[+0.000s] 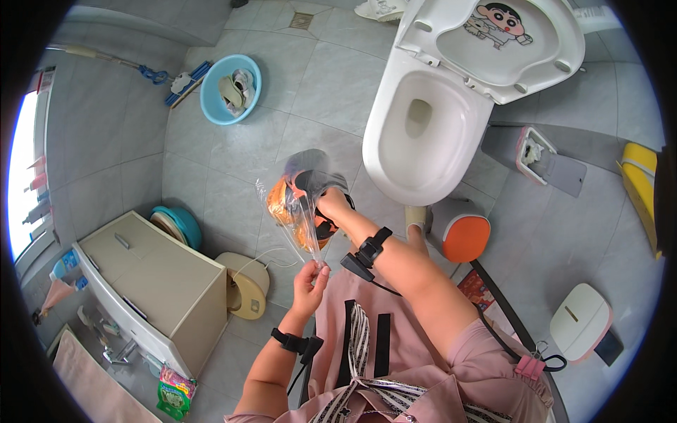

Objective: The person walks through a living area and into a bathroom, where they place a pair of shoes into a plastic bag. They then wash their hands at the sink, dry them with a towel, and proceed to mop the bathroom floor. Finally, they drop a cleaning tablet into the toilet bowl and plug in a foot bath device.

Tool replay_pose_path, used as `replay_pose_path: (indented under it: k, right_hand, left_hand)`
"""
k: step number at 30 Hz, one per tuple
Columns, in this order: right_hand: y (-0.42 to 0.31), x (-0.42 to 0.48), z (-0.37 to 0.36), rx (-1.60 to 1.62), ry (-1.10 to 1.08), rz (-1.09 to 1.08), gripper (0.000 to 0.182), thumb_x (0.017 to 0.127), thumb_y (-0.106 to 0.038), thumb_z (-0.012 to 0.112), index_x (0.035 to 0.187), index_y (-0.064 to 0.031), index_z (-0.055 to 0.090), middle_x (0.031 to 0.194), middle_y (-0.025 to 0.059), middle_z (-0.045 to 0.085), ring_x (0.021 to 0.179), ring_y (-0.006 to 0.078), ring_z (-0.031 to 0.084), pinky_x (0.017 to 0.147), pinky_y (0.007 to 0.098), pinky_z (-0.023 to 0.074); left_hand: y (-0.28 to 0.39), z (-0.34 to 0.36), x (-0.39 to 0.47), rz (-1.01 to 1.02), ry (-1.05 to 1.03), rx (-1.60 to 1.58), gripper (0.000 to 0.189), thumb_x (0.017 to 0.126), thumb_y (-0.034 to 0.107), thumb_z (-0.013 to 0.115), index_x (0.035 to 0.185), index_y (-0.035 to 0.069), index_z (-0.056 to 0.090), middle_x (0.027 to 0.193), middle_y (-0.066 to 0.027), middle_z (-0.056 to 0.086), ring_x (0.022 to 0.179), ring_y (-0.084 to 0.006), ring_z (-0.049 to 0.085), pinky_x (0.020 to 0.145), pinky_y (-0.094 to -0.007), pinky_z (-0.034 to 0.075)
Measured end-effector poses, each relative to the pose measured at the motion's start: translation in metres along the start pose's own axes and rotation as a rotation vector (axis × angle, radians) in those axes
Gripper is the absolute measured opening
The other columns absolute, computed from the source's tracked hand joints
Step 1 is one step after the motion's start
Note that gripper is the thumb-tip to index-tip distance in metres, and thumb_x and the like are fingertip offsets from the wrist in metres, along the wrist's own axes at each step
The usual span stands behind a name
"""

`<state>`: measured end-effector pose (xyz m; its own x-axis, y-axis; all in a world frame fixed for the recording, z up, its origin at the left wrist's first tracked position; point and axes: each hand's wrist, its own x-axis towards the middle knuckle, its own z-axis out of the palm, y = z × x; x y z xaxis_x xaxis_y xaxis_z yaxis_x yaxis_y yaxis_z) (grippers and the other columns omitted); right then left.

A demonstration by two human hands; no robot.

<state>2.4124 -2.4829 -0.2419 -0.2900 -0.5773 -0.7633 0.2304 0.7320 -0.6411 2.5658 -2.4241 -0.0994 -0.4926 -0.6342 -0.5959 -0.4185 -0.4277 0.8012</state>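
A clear plastic bag (312, 227) hangs in front of me, with crinkled orange and black contents (283, 203) showing through it. My left hand (311, 283) pinches the gathered near edge of the bag between thumb and fingers. My right hand (333, 203) reaches into or against the bag's right side. Its fingers are hidden by dark, blurred material, so I cannot tell what they grip. Black strap-like parts surround that hand.
An open toilet (428, 132) stands ahead right, beside an orange-lidded bin (465, 238). A blue basin (203, 100) with shoes sits on the tiled floor far left. A vanity cabinet (158, 275) and a beige potty-like seat (254, 301) are at left.
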Motion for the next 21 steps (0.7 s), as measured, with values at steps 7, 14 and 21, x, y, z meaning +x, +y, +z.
replay_pose_path:
  k: [7, 14, 21]
  right_hand:
    - [-0.004, -0.012, -0.008, 0.190, -0.117, 0.043, 0.031, 0.081, -0.022, 0.054, 0.087, 0.0076, 0.060, 0.078, 0.0155, 0.062, 0.067, 0.0228, 0.058, 0.061, 0.0335, 0.0433]
    - [0.028, -0.072, -0.039, 0.299, 0.353, -0.568, 0.024, 0.080, -0.023, 0.058, 0.091, -0.0016, 0.062, 0.077, 0.0165, 0.060, 0.070, 0.0309, 0.059, 0.063, 0.0351, 0.0450]
    - [0.092, -0.071, -0.028, -0.085, 0.148, 0.098, 0.022, 0.077, -0.024, 0.058, 0.086, -0.0031, 0.059, 0.074, 0.0119, 0.062, 0.067, 0.0206, 0.055, 0.063, 0.0306, 0.0422]
  left_hand:
    - [0.049, -0.021, 0.023, 0.043, 0.268, -0.126, 0.022, 0.090, 0.017, 0.049, 0.074, 0.003, 0.054, 0.057, 0.0069, 0.036, 0.052, -0.0024, 0.029, 0.047, -0.0189, 0.021]
    - [0.074, -0.055, 0.039, -0.018, 0.198, -0.292, 0.021, 0.090, 0.016, 0.047, 0.075, 0.003, 0.052, 0.053, 0.0071, 0.029, 0.048, -0.0032, 0.023, 0.046, -0.0208, 0.018]
    - [0.064, -0.057, 0.026, -0.087, 0.244, -0.443, 0.018, 0.090, 0.015, 0.047, 0.079, 0.002, 0.053, 0.054, 0.0067, 0.030, 0.047, -0.0032, 0.023, 0.044, -0.0204, 0.017]
